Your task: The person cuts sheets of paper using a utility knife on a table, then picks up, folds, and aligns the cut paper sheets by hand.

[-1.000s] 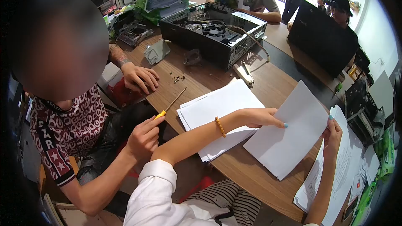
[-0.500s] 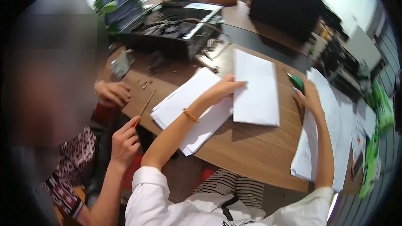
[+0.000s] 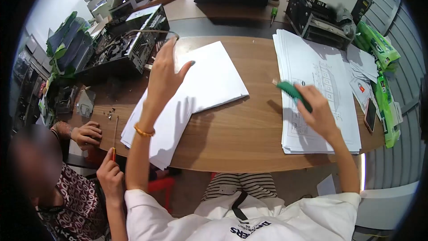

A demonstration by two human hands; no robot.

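Observation:
My left hand (image 3: 164, 78), fingers stretched upward and thumb apart, hovers over the white papers and holds nothing. Beneath it lies a blank white stack of sheets (image 3: 216, 76), which overlaps a second white paper stack (image 3: 167, 129) nearer the table's front edge. My right hand (image 3: 318, 109) is closed around a green utility knife (image 3: 292, 93), its tip pointing left and away from me. Hand and knife are over the left part of a thick pile of printed drawings (image 3: 327, 78).
An opened computer case (image 3: 133, 47) stands back left. Beside me a person's hand (image 3: 110, 176) holds a screwdriver (image 3: 116, 136) near small screws (image 3: 109, 114). A phone (image 3: 370, 115) and green packages (image 3: 385, 107) lie right; a green-handled screwdriver (image 3: 273, 14) is at the back.
The blank sheet stack has come down leftward onto the other papers, and my left hand has let go and lifted. My right hand still holds the knife. The head view has shifted.

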